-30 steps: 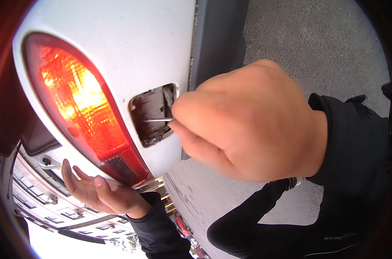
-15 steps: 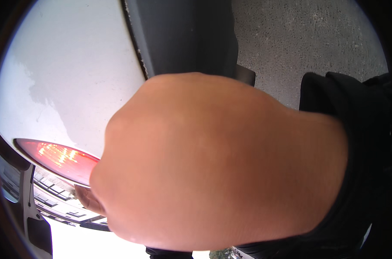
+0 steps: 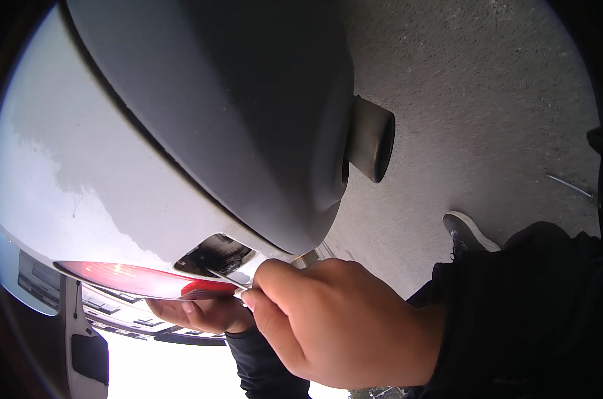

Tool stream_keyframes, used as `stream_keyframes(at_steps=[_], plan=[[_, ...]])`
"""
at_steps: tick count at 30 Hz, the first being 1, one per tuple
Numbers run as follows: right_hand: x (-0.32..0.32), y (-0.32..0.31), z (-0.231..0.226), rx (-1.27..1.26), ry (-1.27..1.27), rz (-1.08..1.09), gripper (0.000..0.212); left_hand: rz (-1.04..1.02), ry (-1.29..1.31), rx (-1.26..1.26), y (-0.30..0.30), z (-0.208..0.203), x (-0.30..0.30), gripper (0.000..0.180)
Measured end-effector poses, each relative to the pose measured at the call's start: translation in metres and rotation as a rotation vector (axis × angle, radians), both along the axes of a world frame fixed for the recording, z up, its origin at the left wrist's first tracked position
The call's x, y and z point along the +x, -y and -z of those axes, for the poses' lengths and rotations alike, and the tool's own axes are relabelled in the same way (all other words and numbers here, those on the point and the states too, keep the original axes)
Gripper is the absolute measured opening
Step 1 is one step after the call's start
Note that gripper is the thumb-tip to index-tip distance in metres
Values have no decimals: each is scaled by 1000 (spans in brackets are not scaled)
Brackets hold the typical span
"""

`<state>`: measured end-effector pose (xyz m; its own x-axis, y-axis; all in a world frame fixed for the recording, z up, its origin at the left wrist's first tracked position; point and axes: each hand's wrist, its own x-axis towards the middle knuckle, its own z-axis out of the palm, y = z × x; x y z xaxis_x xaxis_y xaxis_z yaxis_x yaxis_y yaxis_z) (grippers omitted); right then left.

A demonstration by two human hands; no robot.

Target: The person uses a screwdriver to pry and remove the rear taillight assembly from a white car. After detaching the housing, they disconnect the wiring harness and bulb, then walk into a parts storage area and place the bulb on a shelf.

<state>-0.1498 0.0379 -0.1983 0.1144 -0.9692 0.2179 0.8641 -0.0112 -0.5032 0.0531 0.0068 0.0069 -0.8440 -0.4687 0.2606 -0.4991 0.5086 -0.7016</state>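
My right hand (image 3: 348,319) reaches in from the right, its thumb and fingers pinched on a thin metal rod (image 3: 227,275). The rod's tip goes into a dark, rounded opening (image 3: 216,255) in the white vehicle body (image 3: 115,199); its handle end is hidden in the hand. Beside that opening sits a red tail light (image 3: 125,275), partly lit. At the lamp's outer edge is my left hand (image 3: 205,314), fingers stretched along its underside and partly hidden by it. No grip on the lamp can be made out.
A dark grey bumper (image 3: 261,120) curves past the opening, with an exhaust tailpipe (image 3: 373,139) jutting from it. Grey pavement (image 3: 448,80) lies to the right, with a shoe (image 3: 468,233) and a thin light-coloured rod (image 3: 570,186) on it. Another vehicle (image 3: 82,346) shows at lower left.
My right hand, earlier large and covering the middle of the view, is now lower and farther off. The opening, rod, tailpipe and more of my left hand have come into sight.
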Motion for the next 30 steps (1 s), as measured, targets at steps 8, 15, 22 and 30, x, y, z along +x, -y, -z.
stream_keyframes(at_steps=[8, 15, 22, 30], plan=[[13, 3, -13, 47, 195, -173, 25, 81, -14, -10, 0, -6, 11, 35], [5, 8, -27, 25, 300, -383, 15, -22, -240, 45, -4, 0, -6, 37], [13, 13, -39, 51, 388, -373, 23, -67, -279, 53, -5, 3, -16, 39], [34, 1, -43, 115, 532, -361, 33, -115, -267, 65, -10, -2, -15, 43]])
